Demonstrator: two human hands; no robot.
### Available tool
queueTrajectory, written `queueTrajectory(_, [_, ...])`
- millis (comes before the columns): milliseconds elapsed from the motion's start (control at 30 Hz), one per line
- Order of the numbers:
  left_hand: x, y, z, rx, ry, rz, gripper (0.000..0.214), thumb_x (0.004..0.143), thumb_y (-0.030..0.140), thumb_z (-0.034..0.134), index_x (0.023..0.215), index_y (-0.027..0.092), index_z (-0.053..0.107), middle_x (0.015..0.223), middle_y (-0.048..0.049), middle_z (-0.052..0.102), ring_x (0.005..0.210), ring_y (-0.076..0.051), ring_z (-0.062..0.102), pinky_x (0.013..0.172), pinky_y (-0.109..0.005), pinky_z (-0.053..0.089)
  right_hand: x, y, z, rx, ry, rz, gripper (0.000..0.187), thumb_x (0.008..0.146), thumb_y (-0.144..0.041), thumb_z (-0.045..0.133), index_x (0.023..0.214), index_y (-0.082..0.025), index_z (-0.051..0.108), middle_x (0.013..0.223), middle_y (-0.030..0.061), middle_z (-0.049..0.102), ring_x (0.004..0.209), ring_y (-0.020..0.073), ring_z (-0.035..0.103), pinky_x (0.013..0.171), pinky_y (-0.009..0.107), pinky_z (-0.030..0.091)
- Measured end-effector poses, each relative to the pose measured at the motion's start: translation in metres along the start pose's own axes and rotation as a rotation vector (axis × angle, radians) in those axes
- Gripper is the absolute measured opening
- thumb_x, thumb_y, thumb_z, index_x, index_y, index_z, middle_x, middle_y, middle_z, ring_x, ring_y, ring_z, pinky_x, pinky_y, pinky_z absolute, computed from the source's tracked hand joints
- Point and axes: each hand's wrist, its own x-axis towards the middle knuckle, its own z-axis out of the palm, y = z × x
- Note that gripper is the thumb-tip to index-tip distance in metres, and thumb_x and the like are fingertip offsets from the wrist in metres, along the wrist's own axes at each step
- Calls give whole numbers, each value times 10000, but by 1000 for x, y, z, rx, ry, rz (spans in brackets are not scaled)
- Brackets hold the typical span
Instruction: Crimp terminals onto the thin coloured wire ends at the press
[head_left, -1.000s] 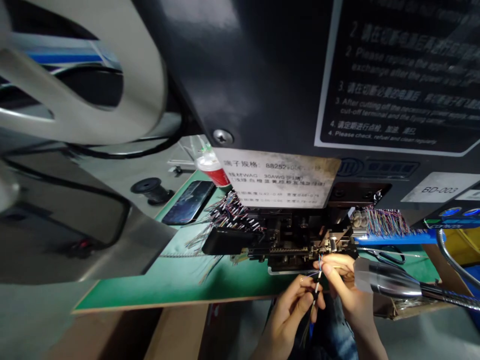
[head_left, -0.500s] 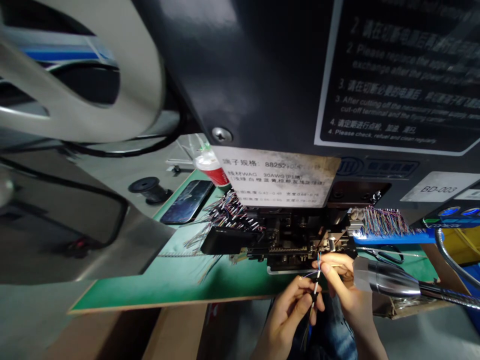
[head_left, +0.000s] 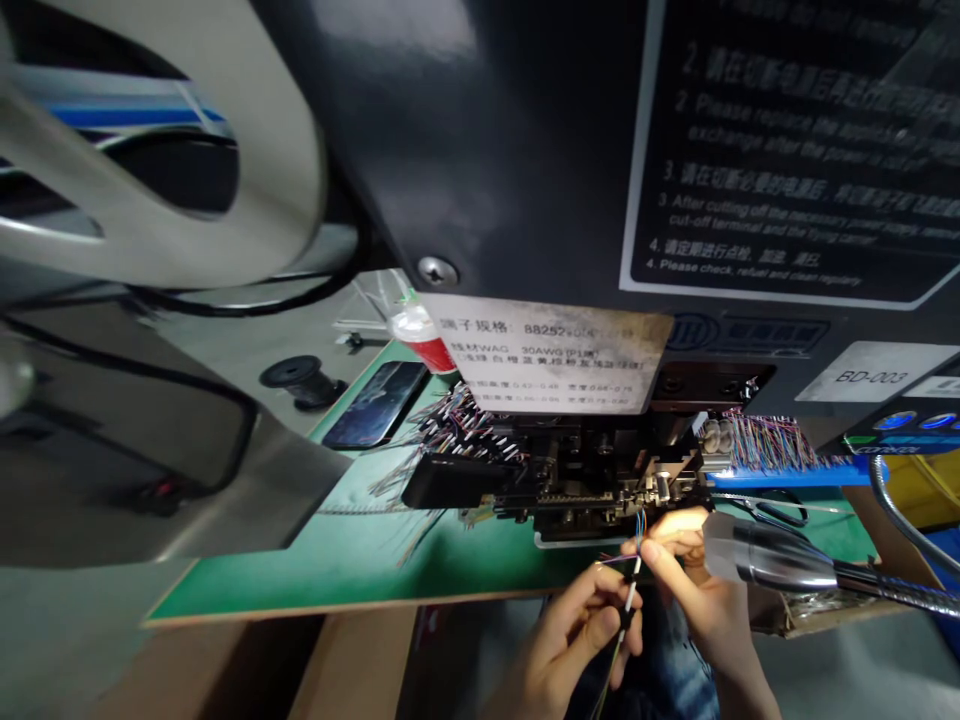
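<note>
- The left hand (head_left: pixel 574 630) is closed, its fingers pinching the lower part of a bundle of thin coloured wires (head_left: pixel 631 590).
- The right hand (head_left: pixel 694 570) also grasps the bundle, higher up, between thumb and fingers.
- The bundle stands nearly upright between the hands, its top just below the front of a wire crimping machine (head_left: pixel 592 480).
- A chrome gooseneck lamp (head_left: pixel 772 557) sits just beside the right hand.
- Scissors (head_left: pixel 765 510) lie on the green bench (head_left: pixel 300 580) behind the lamp.
- A blue rack (head_left: pixel 787 477) holding many coloured wires stands at the machine's right.
- A loose heap of terminated wires (head_left: pixel 457 430) lies at the machine's left, near a phone (head_left: pixel 375 405).
</note>
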Motion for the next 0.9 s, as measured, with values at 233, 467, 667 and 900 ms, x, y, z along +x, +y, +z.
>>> queueTrajectory(233, [9, -5, 7, 133, 95, 53, 518, 937, 713, 672, 973, 199, 728, 839, -28, 736, 668, -166, 603, 720, -278, 507, 0, -5, 11, 144, 59, 110, 281, 934, -517, 778, 958, -238, 766, 828, 44, 839, 400, 145, 599, 360, 270, 475])
queueTrajectory(467, [8, -9, 4, 130, 130, 68, 528, 945, 712, 662, 1012, 191, 712, 847, -44, 746, 677, -174, 619, 712, -277, 507, 1, -3, 16, 143, 84, 111, 284, 921, -511, 794, 959, -230, 774, 855, 63, 848, 436, 163, 649, 396, 281, 539])
queueTrajectory(667, [7, -12, 3, 110, 118, 70, 519, 957, 696, 661, 1041, 186, 714, 864, -47, 749, 677, -168, 619, 716, -274, 501, 4, 4, 12, 57, 96, 70, 278, 936, -509, 780, 966, -233, 799, 884, 72, 849, 670, 219, 751, 594, 317, 613])
queueTrajectory(900, [8, -29, 1, 111, 145, 98, 515, 971, 689, 641, 1049, 187, 727, 861, -59, 756, 659, -176, 618, 693, -283, 497, 2, 5, 12, 51, 81, 96, 336, 931, -553, 771, 979, -222, 801, 874, 75, 842, 633, 218, 734, 584, 322, 596])
